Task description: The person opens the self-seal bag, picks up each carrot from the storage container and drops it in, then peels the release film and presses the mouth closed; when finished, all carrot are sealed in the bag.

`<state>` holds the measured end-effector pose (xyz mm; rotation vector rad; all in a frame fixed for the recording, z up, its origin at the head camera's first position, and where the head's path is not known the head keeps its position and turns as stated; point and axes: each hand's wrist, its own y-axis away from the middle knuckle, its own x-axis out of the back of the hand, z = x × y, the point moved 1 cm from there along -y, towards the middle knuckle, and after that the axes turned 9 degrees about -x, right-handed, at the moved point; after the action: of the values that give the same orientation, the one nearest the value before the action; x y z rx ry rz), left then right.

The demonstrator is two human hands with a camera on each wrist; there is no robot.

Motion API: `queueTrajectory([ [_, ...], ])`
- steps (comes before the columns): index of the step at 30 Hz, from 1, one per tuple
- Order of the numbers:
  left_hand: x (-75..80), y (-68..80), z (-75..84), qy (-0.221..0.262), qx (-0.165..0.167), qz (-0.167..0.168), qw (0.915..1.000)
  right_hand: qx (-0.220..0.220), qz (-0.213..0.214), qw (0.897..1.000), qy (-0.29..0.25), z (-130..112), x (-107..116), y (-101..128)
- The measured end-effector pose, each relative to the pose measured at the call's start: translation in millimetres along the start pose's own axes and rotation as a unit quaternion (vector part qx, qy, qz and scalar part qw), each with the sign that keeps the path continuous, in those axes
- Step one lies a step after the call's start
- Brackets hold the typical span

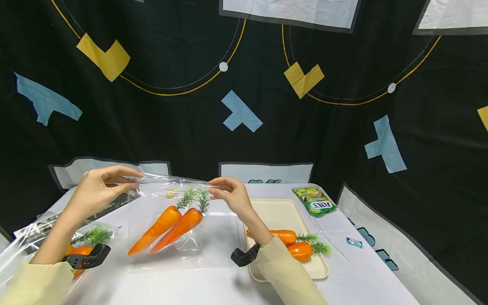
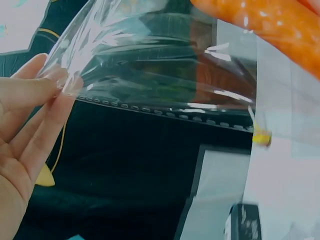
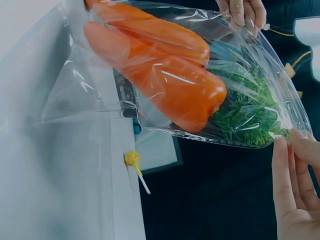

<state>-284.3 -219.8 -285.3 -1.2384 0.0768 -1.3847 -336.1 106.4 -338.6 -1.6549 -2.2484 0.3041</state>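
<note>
While two carrots [image 1: 167, 228] sit inside it, a clear plastic bag [image 1: 179, 212] hangs in the air above the white desk [image 1: 198, 284], held up by both hands. The left hand [image 1: 97, 190] pinches one top corner of the bag between thumb and fingers, and the right hand [image 1: 232, 195] pinches the other top corner, so the hands are apart with the top edge of the bag stretched between them. The carrots are orange with green leafy tops, and they lie side by side in the bag, tilted, with their tips pointing down toward the left and their green tops up near the right hand. In the left wrist view, the fingers [image 2: 35, 100] press the thin edge of the bag together. In the right wrist view, the green tops fill the corner of the bag just beside the right fingers [image 3: 295, 165]. To the right on the desk is a cream tray [image 1: 280, 207] with two more carrots [image 1: 291, 243] lying on it. Past the tray lies a small green packet [image 1: 314, 201]. On the left side of the desk, near the left sleeve, another bag with carrots [image 1: 85, 241] lies flat. A tiny yellow thing [image 3: 132, 159] lies on the desk under the held bag.
</note>
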Motion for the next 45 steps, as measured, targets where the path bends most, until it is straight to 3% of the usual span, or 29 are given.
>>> queueTrajectory([
  [5,17.9,-2.7,-18.0,-0.027,0.006,-0.014,0.9995,-0.051,0.004,0.998,-0.029,6,-22,-22],
  [10,22.9,-1.7,-40.0,-0.036,0.028,-0.028,0.9986,-0.100,-0.002,0.993,-0.066,13,-37,-36],
  [16,23.9,0.2,-62.5,-0.008,0.060,-0.042,0.9973,-0.156,-0.009,0.973,-0.169,25,-49,-50],
  [20,22.4,1.6,-72.8,0.003,0.077,-0.051,0.9957,-0.166,0.010,0.963,-0.211,33,-59,-57],
  [28,19.9,3.8,-89.6,0.040,0.107,-0.080,0.9902,-0.167,0.107,0.954,-0.222,47,-80,-62],
  [32,17.0,4.5,-97.4,0.044,0.110,-0.088,0.9890,-0.162,0.127,0.956,-0.207,51,-83,-61],
  [38,10.8,7.1,-104.9,0.028,0.090,-0.065,0.9934,-0.157,0.161,0.959,-0.175,62,-86,-58],
  [45,6.2,12.8,-109.5,0.009,0.097,-0.064,0.9932,-0.163,0.158,0.955,-0.191,71,-91,-52],
])
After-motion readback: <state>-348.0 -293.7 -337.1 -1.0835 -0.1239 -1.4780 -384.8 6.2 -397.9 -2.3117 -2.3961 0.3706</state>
